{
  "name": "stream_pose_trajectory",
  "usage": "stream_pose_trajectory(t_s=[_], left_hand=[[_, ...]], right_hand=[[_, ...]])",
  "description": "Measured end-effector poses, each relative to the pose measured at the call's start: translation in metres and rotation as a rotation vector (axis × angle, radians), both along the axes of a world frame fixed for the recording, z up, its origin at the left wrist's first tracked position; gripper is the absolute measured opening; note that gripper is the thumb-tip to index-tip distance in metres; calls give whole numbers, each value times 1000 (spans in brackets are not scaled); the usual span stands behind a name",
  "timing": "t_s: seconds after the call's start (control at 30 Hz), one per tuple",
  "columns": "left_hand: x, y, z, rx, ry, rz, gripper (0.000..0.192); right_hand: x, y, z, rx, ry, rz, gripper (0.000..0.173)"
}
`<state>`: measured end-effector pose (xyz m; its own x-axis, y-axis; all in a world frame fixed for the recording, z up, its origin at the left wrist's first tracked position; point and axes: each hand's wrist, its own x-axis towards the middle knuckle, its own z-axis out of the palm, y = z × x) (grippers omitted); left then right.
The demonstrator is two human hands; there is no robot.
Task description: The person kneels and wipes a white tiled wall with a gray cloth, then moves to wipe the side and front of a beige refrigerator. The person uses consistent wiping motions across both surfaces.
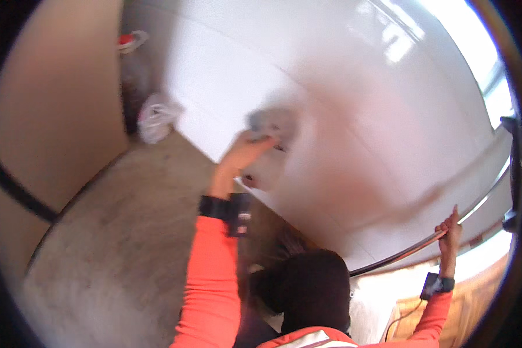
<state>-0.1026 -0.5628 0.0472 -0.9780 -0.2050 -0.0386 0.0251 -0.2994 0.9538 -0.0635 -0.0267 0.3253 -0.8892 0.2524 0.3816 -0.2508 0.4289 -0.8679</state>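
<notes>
My left hand [245, 152] reaches out over a glossy white panelled surface [226, 78]. Its fingers close around a blurred grey object [261, 121], held at the surface; what the object is cannot be made out. Part of the dark patch beside it may be a reflection. Off to the right, my right hand [449, 228] grips a long metal pole [411, 251], one finger pointing up along it. The pole looks bent by the lens, and its blurred reflection shows in the white surface. A black band with a small device sits on each wrist.
A white plastic bag [156, 117] lies by the surface's left edge, with a red and white item [128, 41] beyond. A beige panel [61, 87] rises at left above the brownish floor [113, 226]. My dark-clothed knee [315, 287] is below; wooden panelling [465, 300] stands lower right.
</notes>
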Motion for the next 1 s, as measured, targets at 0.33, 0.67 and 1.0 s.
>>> stream_pose_trajectory(t_s=[0.33,0.67,1.0], left_hand=[[-43,-31,-53,78,-145,221,90],[5,-29,-51,218,-268,560,84],[-13,-21,-64,163,-211,762,66]], right_hand=[[158,229,-106,-101,-100,-673,45],[201,347,-227,-299,-169,-692,37],[194,320,-216,-23,-701,-731,30]])
